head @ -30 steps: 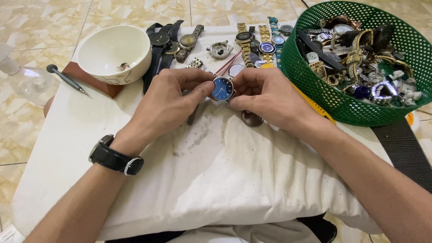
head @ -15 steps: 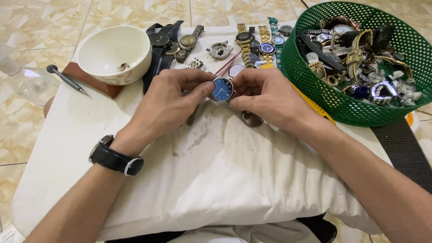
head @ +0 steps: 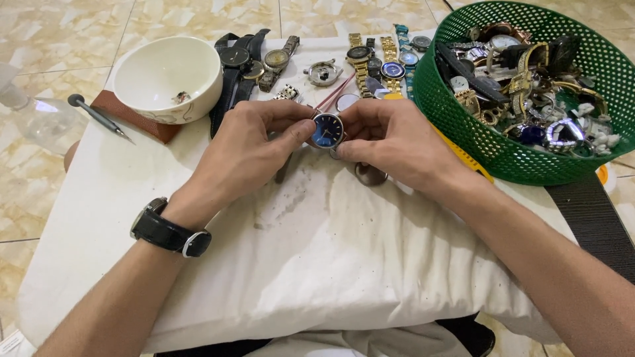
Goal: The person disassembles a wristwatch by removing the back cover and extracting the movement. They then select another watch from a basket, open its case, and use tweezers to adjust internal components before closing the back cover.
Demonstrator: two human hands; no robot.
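Between both hands [head: 248,142] [head: 397,139], fingers pinch a blue-dialled watch [head: 327,129].

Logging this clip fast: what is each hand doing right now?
Left hand: closed on the blue-dial watch.
Right hand: closed on the same watch.

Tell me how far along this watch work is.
Done, by the look of it: a row of watches lies laid out along the cloth's far edge, and a small part sits in the white bowl. In hand: the left hand and right hand both pinch a blue-dial watch face, no strap visible. Left: the green basket is heaped with watches.
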